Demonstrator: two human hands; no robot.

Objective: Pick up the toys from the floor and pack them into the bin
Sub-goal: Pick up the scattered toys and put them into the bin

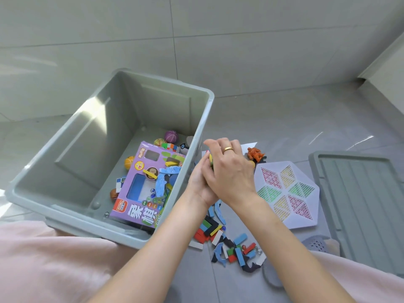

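Cupping a small handful of toy pieces between them, the left hand (pixel 200 184) and the ringed right hand (pixel 229 169) met just right of the grey bin (pixel 65 149), both curled round the load; only a yellow bit showed. The bin already held a purple game box (pixel 140 193) and some balls. More coloured blocks (pixel 218 232) lay scattered on the floor nearer the person, an orange figure (pixel 255 154) farther off. Likely next: carry the handful left over the rim and let go.

One head-worn wide-angle view looks steeply down, close above the bin (pixel 65 171) and tiled floor (pixel 284 62)
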